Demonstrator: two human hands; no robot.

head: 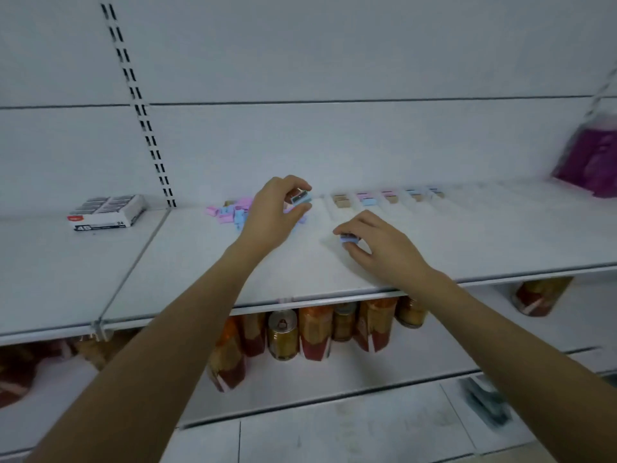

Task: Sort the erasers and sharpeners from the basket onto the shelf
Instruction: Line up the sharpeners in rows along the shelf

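My left hand (273,215) pinches a blue sharpener (301,197) just above the white shelf (200,262). Behind that hand lies a loose pile of pink and blue sharpeners (230,211), partly hidden by it. To the right, my right hand (374,245) rests on the shelf and holds a small blue sharpener (350,239) between its fingertips. Along the back of the shelf stands a row of sorted sharpeners (389,197), pink, blue and tan, in small stacks. No basket is in view.
A box of erasers (107,212) sits at the back left of the shelf. A purple package (594,158) stands at the far right. Cans and orange packets (317,329) fill the lower shelf beneath my arms.
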